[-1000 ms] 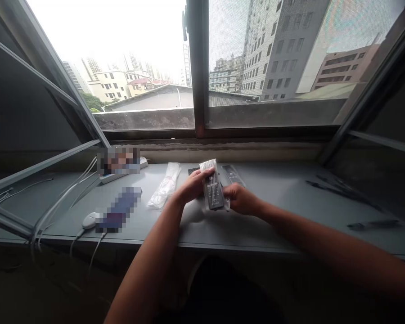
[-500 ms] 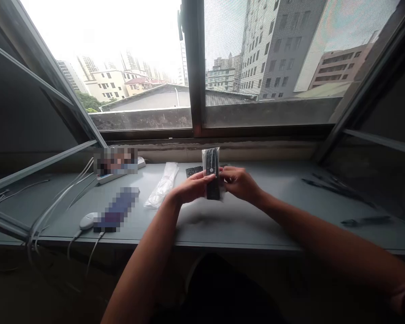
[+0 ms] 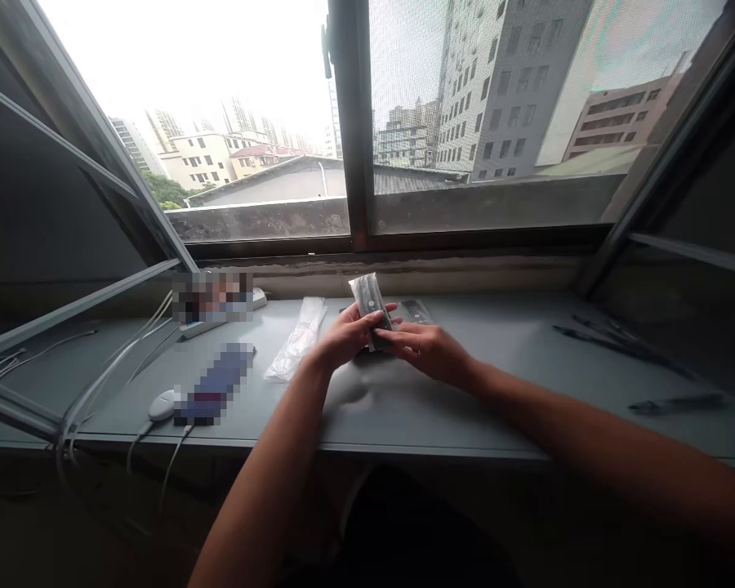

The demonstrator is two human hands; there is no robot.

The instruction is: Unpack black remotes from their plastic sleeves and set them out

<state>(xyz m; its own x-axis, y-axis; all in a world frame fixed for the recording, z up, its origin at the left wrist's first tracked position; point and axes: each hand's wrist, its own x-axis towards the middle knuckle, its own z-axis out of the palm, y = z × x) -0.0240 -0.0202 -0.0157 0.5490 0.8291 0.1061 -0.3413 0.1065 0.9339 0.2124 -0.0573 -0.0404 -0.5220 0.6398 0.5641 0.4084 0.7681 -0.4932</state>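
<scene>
Remote [image 3: 375, 315] in a clear bag [image 3: 362, 288] was tipped left over the gray ledge [image 3: 496, 416], gripped by the left hand [image 3: 348, 337] and just touched by the flat right hand [image 3: 429, 351], close beside it.

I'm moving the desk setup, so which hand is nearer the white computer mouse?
Left. The left hand, holding a bagged remote control, is right of the white computer mouse; the right hand is farther right, past the remote.
</scene>
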